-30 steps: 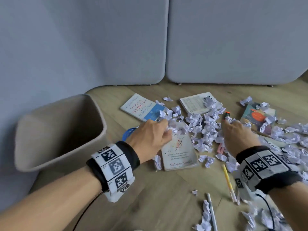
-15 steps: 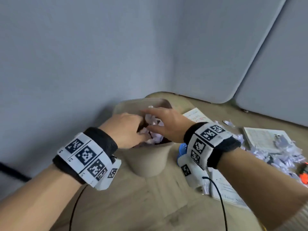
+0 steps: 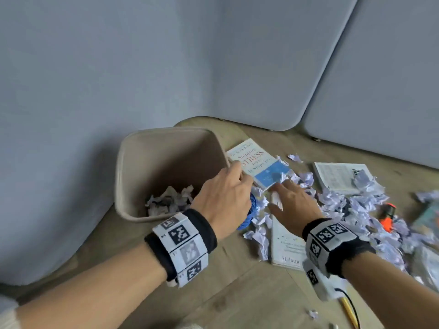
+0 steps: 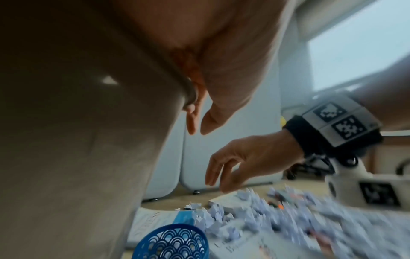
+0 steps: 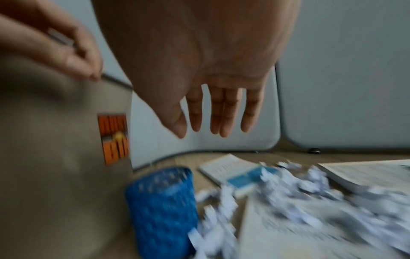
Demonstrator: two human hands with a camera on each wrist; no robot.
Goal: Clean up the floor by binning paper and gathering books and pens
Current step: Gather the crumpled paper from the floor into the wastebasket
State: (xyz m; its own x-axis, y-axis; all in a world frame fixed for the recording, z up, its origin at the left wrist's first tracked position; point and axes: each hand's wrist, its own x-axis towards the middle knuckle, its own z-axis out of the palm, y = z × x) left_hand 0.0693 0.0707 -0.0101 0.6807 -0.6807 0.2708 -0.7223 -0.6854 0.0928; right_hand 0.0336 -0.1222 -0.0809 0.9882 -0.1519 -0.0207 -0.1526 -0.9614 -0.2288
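Landmark: beige waste bin (image 3: pixel 166 148), upright on the wooden floor (image 3: pixel 237 293) in the corner of grey panels.

1. Crumpled paper, binned (image 3: pixel 169 200): small heap at the bottom of the bin.
2. Crumpled paper, loose (image 3: pixel 344 203): broad scatter on the floor to the right of the bin, over and between the books.
3. White-and-blue book (image 3: pixel 257 162): flat on the floor just right of the bin's rim. Cover reads "Stopping STRESS"; smaller lines blurred.
4. White book (image 3: pixel 286 241): flat on the floor right of the bin and nearer the camera, partly under the right wrist. Lower cover text begins "Mela..."; the rest is hidden.
5. Open printed book (image 3: pixel 337 176): farther right of the bin, partly under paper; print too small to read.
6. Blue lattice pen cup (image 5: pixel 162 206): stands on the floor touching or just beside the bin's right wall.
7. Orange label (image 5: pixel 114 138) on the bin's outer wall; lettering blurred.
8. Orange marker (image 3: pixel 387 217): well right of the bin, among the paper.
9. Left hand (image 3: pixel 225 193): at the bin's right rim, fingers curled over the edge, gripping it.
10. Right hand (image 3: pixel 294 205): palm down, fingers straight and slightly spread, holding nothing, above the loose paper just right of the bin.
11. Both wrists carry black bands with square coded markers.
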